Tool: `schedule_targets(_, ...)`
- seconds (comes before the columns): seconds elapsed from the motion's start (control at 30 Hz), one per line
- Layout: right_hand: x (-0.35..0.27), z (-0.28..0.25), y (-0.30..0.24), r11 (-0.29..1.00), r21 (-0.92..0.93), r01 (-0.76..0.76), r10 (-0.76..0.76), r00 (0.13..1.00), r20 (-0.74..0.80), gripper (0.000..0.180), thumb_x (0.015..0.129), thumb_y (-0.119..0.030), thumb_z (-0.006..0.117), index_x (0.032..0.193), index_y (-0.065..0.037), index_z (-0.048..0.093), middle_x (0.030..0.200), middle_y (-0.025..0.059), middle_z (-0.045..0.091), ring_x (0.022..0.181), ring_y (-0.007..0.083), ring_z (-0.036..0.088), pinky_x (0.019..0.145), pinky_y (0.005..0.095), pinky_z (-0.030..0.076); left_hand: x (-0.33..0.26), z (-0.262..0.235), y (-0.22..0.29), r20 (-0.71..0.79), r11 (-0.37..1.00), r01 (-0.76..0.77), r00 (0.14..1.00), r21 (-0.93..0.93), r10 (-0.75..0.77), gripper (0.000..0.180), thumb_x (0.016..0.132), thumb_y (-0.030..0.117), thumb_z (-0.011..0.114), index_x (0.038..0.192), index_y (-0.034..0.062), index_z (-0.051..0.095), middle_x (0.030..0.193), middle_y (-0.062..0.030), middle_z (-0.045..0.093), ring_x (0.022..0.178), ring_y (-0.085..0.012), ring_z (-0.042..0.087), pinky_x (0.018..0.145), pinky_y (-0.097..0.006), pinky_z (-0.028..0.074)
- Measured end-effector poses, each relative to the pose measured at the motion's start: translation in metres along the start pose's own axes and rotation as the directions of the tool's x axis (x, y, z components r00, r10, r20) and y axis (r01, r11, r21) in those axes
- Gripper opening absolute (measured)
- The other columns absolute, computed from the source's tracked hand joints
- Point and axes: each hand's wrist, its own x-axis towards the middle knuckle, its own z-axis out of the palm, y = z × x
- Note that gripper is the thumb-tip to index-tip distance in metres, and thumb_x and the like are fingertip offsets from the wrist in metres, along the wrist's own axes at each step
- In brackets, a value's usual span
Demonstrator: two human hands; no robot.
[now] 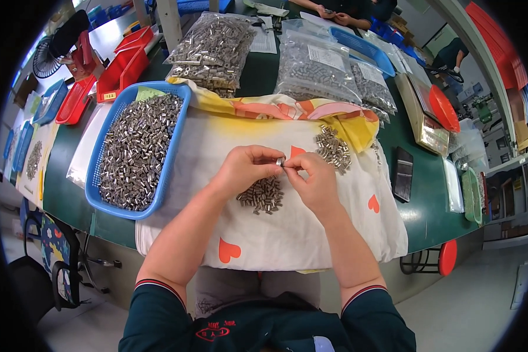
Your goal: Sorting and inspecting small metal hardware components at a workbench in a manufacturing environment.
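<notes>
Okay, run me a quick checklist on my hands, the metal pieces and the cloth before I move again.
1. Metal piece at the fingertips: ok, left hand and right hand meet at it.
2. Near pile apart from right-hand pile: ok, bare cloth between.
3. Blue basket upright: ok.
4. Cloth lying flat throughout: not ok, bunched along its far edge.
5. Black flat object off the cloth: ok.
6. Held piece's surface flawless: cannot tell, too small.

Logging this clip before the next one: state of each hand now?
Left hand: closed, holding a small metal piece.
Right hand: closed in a pinch beside it; what it holds cannot be told.
</notes>
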Motion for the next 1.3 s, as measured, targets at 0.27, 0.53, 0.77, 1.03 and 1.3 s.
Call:
schedule_targets(0.27,-0.004,0.001,0.004,0.999,0.032,-0.018,0.018,1.000,-0.023,0.010,0.070,-0.004,0.058,0.079,-0.002,0.059,0.074,0.0093,0.060,0.066,0.0193,0.058,0.059,0.0278,0.045,0.000,0.002,-0.001,-0.020,0.998,-0.015,1.000,0.066,0.017,0.026,0.073,-0.003,0.062,0.098,-0.0052,0.058,0.088,-0.0077,0.062,0.078,-0.0108,0.059,0.071,-0.022,0.049)
schedule_targets(0.53,0.004,-0.003,0.000,0.954,0.085,-0.289,0.275,0.951,0.142,0.009,0.074,-0.007,0.060,0.082,-0.002,0.061,0.071,0.0027,0.060,0.065,0.0090,0.055,0.060,0.0229,0.043,-0.004,-0.005,-0.001,-0.029,0.989,0.040,0.999,0.144,-0.037,0.027,0.072,0.003,0.066,0.098,-0.0027,0.060,0.085,-0.0055,0.063,0.077,-0.0085,0.058,0.070,-0.020,0.047)
schedule_targets(0.77,0.012,-0.031,0.053,0.897,-0.338,-0.284,0.214,0.949,-0.230,0.010,0.072,-0.009,0.060,0.078,-0.001,0.061,0.067,0.0072,0.058,0.063,0.0168,0.055,0.060,0.0278,0.044,0.002,-0.001,0.002,-0.009,0.993,0.012,1.000,0.120,-0.011,0.025,0.073,0.003,0.065,0.097,-0.0019,0.060,0.086,-0.0037,0.062,0.077,-0.0073,0.057,0.070,-0.020,0.047)
schedule_targets(1.03,0.017,-0.016,0.067,0.740,-0.650,-0.174,0.110,0.984,-0.139,0.008,0.070,-0.014,0.062,0.071,-0.005,0.061,0.073,0.0097,0.057,0.075,0.0265,0.053,0.068,0.0362,0.042,-0.001,0.001,0.004,-0.008,0.988,0.063,0.998,0.142,-0.063,0.025,0.073,0.001,0.064,0.097,-0.0024,0.059,0.087,-0.0042,0.062,0.078,-0.0076,0.057,0.071,-0.020,0.047)
schedule_targets(1.3,0.009,-0.014,0.022,0.956,-0.187,-0.225,0.223,0.974,-0.033,0.005,0.070,-0.006,0.060,0.073,-0.003,0.059,0.072,0.0044,0.058,0.069,0.0160,0.054,0.065,0.0288,0.043,0.001,-0.004,-0.002,0.012,1.000,0.014,1.000,-0.024,-0.014,0.027,0.073,0.001,0.064,0.099,-0.0025,0.058,0.087,-0.0044,0.061,0.078,-0.0076,0.057,0.071,-0.020,0.047)
